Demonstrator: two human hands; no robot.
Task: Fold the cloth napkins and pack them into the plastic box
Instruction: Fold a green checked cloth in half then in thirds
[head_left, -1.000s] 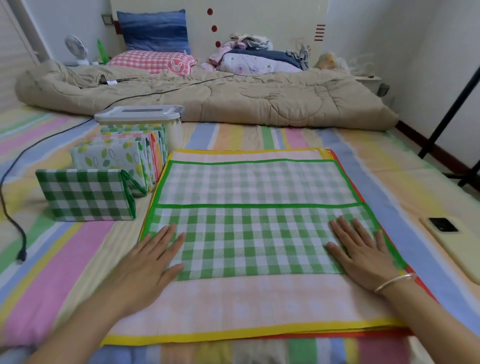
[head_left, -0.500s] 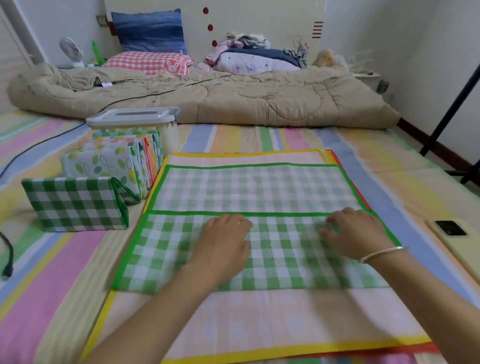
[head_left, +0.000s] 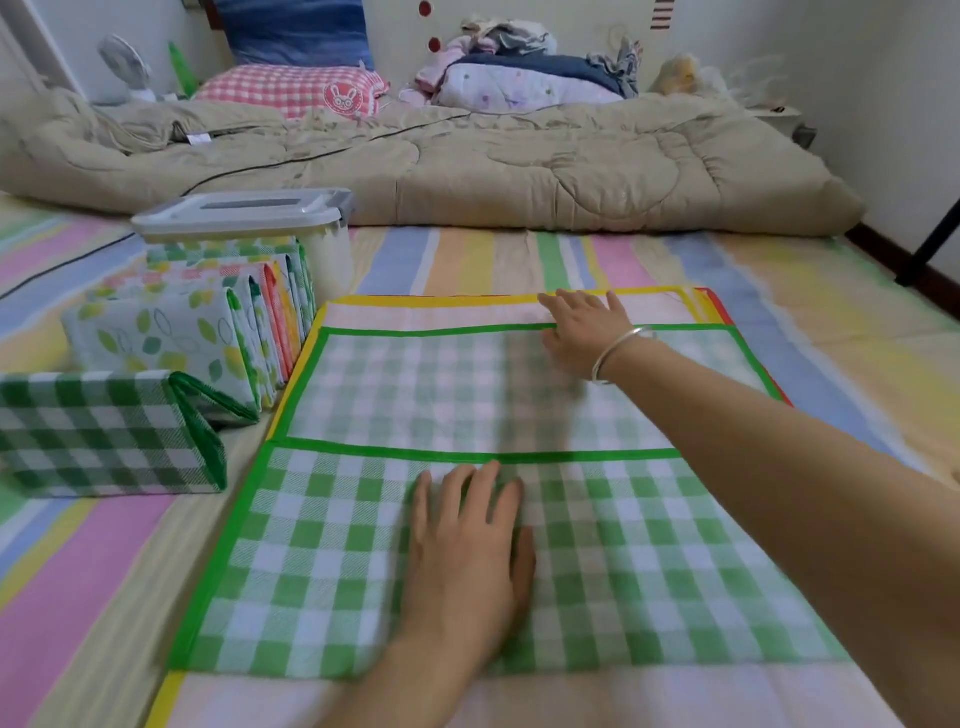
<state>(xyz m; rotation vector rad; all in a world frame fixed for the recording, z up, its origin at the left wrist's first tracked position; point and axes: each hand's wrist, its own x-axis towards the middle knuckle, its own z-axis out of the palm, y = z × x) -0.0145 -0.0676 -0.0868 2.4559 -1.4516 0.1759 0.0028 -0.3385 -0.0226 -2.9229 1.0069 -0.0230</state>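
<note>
A green checked napkin (head_left: 363, 561) lies on a stack of flat napkins, its near third folded up to a green hem across the middle. My left hand (head_left: 467, 551) presses flat on the folded part, fingers straight. At the napkin's far green edge, my right hand (head_left: 582, 325) reaches out with a silver bangle on its wrist; I cannot tell whether it pinches the edge. A pink checked napkin with a yellow border (head_left: 519, 691) lies under it. The plastic box (head_left: 332, 249) with a grey lid stands at the back left.
A folded green checked napkin (head_left: 98, 436) stands at the left, with several folded leaf-print napkins (head_left: 166, 332) in a row behind it, up to the box. A beige quilt (head_left: 519, 166) crosses the far end of the striped bed sheet (head_left: 78, 571). A black cable (head_left: 62, 265) runs at the left.
My right hand has moved from the folded hem out to the napkin's far edge. My left hand has stayed on the folded part and flattened. The view has moved closer.
</note>
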